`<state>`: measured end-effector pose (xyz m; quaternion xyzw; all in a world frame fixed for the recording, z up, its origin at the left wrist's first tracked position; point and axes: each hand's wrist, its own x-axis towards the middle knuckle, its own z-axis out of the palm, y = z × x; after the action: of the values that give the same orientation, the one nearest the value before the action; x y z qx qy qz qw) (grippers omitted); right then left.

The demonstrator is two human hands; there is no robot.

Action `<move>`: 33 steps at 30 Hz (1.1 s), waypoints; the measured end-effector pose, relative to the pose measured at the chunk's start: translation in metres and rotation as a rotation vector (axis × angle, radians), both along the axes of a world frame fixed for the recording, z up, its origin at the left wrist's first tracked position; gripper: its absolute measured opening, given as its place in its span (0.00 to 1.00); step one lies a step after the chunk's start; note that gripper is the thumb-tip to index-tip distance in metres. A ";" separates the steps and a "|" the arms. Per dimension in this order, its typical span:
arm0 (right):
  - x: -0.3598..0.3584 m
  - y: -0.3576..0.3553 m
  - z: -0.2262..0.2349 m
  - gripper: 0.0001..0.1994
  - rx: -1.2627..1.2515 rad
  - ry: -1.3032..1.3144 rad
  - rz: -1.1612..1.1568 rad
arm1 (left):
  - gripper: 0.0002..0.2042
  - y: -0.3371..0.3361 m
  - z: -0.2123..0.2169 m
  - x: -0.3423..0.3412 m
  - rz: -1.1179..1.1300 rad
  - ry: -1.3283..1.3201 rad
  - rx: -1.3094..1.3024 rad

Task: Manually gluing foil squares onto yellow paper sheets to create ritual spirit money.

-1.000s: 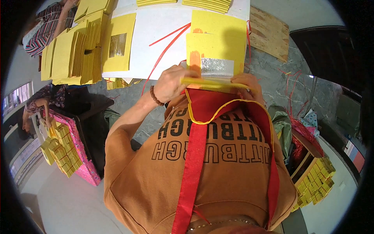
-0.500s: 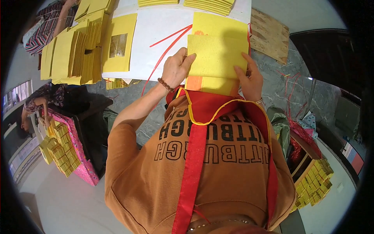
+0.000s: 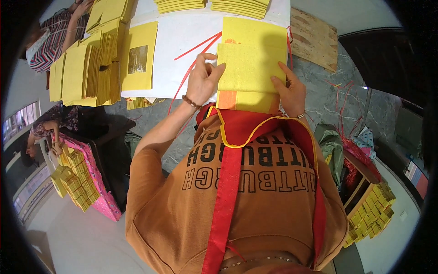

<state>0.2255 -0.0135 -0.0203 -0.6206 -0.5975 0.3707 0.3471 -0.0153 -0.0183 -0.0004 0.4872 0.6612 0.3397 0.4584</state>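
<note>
A folded yellow paper sheet (image 3: 246, 68) lies over a larger yellow sheet with orange print (image 3: 235, 28) at the near edge of the white table. My left hand (image 3: 204, 78) pinches its left edge, thumb on top and the index finger bent away from the paper. On the right edge, my right hand (image 3: 290, 91) holds the paper between thumb and fingers; its fingertips under the sheet are hidden. Red strips (image 3: 196, 59) lie beside my left hand. A separate yellow sheet with a gold foil square (image 3: 138, 59) rests further left.
Thick stacks of folded yellow paper (image 3: 84, 71) stand at the table's left end, with more yellow stacks (image 3: 239, 7) along the far side. A wooden board (image 3: 314, 39) is right of the table. Two other people work at the left, one by a pink-covered table (image 3: 102, 196) with yellow bundles.
My left index finger has lifted a little off the paper's edge. The folded sheet stays in nearly the same place, and the whole view has shifted slightly.
</note>
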 end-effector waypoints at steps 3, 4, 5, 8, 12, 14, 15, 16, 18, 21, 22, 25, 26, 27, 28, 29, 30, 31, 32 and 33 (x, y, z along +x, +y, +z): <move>-0.001 -0.001 0.011 0.21 -0.088 -0.053 0.003 | 0.14 -0.007 0.016 0.002 -0.151 0.641 0.658; -0.001 -0.001 0.009 0.21 -0.088 -0.052 0.001 | 0.21 -0.010 0.023 0.003 -0.305 0.627 0.660; -0.001 -0.001 0.006 0.21 -0.039 -0.057 0.003 | 0.21 -0.012 0.021 0.010 -0.308 0.627 0.659; -0.001 -0.001 0.004 0.21 0.012 -0.034 0.007 | 0.30 -0.021 0.020 0.027 -0.728 0.730 0.743; -0.005 -0.001 0.007 0.21 -0.027 0.003 0.014 | 0.37 -0.022 -0.002 0.026 -0.806 0.781 0.633; -0.012 -0.009 0.016 0.21 0.107 -0.290 0.004 | 0.38 -0.022 -0.004 0.025 -0.822 0.768 0.617; -0.016 -0.011 0.020 0.20 0.246 -0.581 0.003 | 0.38 -0.022 -0.004 0.024 -0.830 0.762 0.599; -0.016 -0.011 0.017 0.20 0.245 -0.579 0.004 | 0.38 -0.022 -0.003 0.024 -0.830 0.763 0.596; -0.017 -0.012 0.003 0.21 0.396 -0.569 0.118 | 0.38 -0.021 -0.002 0.023 -0.846 0.748 0.558; -0.004 -0.012 -0.019 0.20 0.274 -0.180 0.125 | 0.37 -0.018 0.001 0.023 -0.854 0.686 0.546; -0.002 -0.013 -0.025 0.20 0.283 -0.178 0.128 | 0.37 -0.017 0.001 0.022 -0.849 0.692 0.551; 0.005 -0.020 -0.041 0.17 0.193 0.148 0.139 | 0.35 -0.017 -0.004 0.020 -0.843 0.684 0.550; 0.009 -0.025 -0.050 0.15 0.137 0.232 0.107 | 0.32 -0.017 -0.006 0.019 -0.851 0.721 0.576; 0.010 -0.028 -0.056 0.14 0.081 0.318 0.077 | 0.28 -0.016 -0.007 0.019 -0.859 0.760 0.601; 0.010 -0.029 -0.055 0.13 -0.001 0.475 0.065 | 0.27 -0.016 -0.007 0.020 -0.839 0.699 0.643; 0.011 -0.028 -0.054 0.13 0.020 0.474 0.071 | 0.27 -0.014 -0.006 0.020 -0.832 0.709 0.662; 0.010 -0.028 -0.051 0.13 -0.027 0.571 0.063 | 0.26 -0.013 -0.004 0.020 -0.875 0.804 0.721; 0.010 -0.027 -0.048 0.13 -0.075 0.668 0.057 | 0.26 -0.012 -0.002 0.020 -0.917 0.900 0.780; 0.012 -0.025 -0.044 0.13 -0.130 0.685 0.057 | 0.26 -0.012 0.000 0.023 -0.887 0.928 0.882; 0.014 -0.024 -0.040 0.13 -0.118 0.685 0.065 | 0.26 -0.013 0.002 0.025 -0.879 0.936 0.891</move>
<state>0.2393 -0.0377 -0.0605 -0.4601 -0.4432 0.6021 0.4788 0.0102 -0.0313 0.0015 0.9352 0.3332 0.1195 -0.0145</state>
